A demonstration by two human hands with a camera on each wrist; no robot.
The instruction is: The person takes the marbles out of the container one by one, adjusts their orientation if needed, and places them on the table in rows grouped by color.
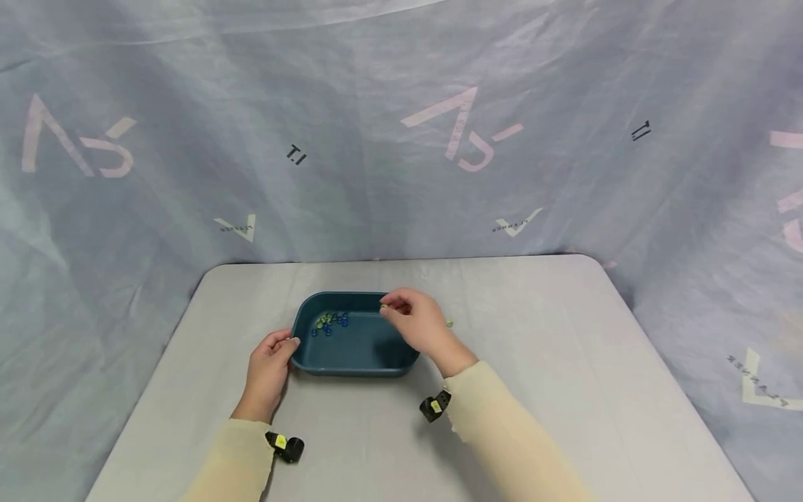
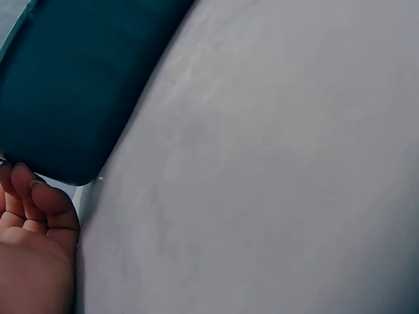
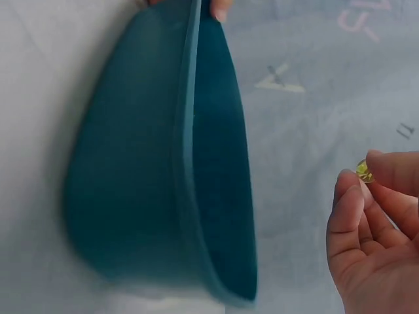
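Note:
A dark teal rectangular basin (image 1: 357, 354) sits on the table. At its left end my left hand (image 1: 266, 366) grips the rim, thumb over the edge and fingers along the outside wall. My right hand (image 1: 417, 322) is over the basin's right end. Between its thumb and fingertips it pinches a yellow-green glass marble (image 3: 364, 171), held above rim height in the right wrist view. Inside the basin, toward the left, lie several green marbles (image 1: 323, 321) and several blue marbles (image 1: 328, 332). The left wrist view shows the left fingers (image 2: 51, 199) against the basin's outer end.
Another yellow-green marble (image 1: 449, 323) lies on the table just right of the basin, partly behind the right hand. A pale cloth covers the table (image 1: 539, 390). Behind it hangs a grey printed curtain (image 1: 357, 139).

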